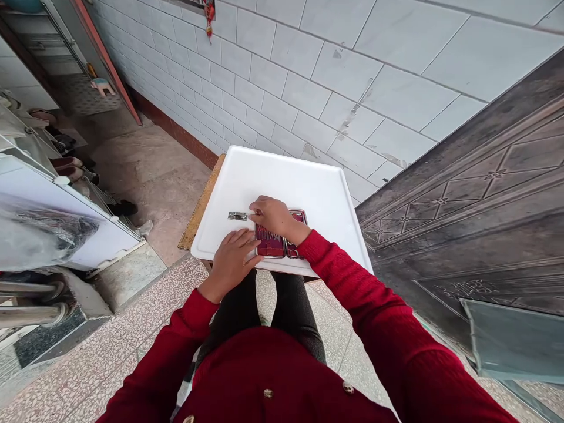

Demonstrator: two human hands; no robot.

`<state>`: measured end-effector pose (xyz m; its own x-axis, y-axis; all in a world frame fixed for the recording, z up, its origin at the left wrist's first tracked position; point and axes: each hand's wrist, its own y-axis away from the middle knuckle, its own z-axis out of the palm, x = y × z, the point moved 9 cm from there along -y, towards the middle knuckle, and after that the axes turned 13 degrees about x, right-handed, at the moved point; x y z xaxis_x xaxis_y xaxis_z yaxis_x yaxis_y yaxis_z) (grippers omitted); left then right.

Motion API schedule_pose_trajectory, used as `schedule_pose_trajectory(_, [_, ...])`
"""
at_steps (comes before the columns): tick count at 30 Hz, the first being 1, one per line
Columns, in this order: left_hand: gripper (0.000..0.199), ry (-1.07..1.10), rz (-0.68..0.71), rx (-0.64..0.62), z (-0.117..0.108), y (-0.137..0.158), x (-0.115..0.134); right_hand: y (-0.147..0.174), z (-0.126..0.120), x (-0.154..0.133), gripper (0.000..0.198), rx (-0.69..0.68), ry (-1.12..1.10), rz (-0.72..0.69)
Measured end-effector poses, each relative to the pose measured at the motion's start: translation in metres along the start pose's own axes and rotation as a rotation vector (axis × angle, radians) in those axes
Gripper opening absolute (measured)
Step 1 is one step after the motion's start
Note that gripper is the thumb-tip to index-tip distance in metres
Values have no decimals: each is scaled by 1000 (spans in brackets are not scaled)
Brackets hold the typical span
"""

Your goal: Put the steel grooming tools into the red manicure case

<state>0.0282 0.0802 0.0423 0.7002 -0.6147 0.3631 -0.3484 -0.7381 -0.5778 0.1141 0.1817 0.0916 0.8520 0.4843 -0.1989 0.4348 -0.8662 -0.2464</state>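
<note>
An open manicure kit case [271, 248] with a dark red lining lies on the white tabletop, slim metal tools in a row in its left half. Over the case reaches my right hand [274, 215], its fingers bent and close together at the upper left edge; what they hold, if anything, is too small to make out. Just left of those fingertips lies a silver nail clipper [237, 216]. My left hand [233, 258] rests flat, fingers stretched out, with the thumb side at the case's left edge. My right hand and wrist hide part of the case.
The white tabletop [282, 170] has a raised rim and sits on a wooden board [200, 208] that shows at the left. A tiled wall [273, 76] stands behind it, a dark patterned metal door [440, 217] to the right. Shoes [68, 167] sit on a rack at the left.
</note>
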Motion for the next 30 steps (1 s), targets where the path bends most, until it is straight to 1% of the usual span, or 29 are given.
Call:
schedule_pose_trajectory(2, [34,-8,17,-2,1,1,4,10,-10,22,22,50,0,108])
schedule_pose_trajectory(3, [34,-11,22,-3,2,1,5,15,-13,31,22,47,14,161])
schedule_pose_trajectory(5, [33,-14,25,-4,4,1,8,25,-12,44,23,-6,45,247])
schedule_pose_trajectory(8, [33,-11,27,-1,8,1,12,33,-6,51,24,-75,105,321])
schedule_pose_trajectory(13, [31,-7,28,36,11,0,18,34,-1,48,36,-99,243,363])
schedule_pose_trajectory(16, [30,-13,27,53,12,-1,22,34,0,47,41,-124,269,389])
schedule_pose_trajectory(21, [29,16,15,38,13,-1,21,25,0,45,33,-169,241,404])
schedule_pose_trajectory(25, [27,37,28,40,12,-2,19,16,2,50,32,-214,185,429])
schedule_pose_trajectory(30, [26,60,39,11,10,-4,18,15,8,50,18,-305,63,452])
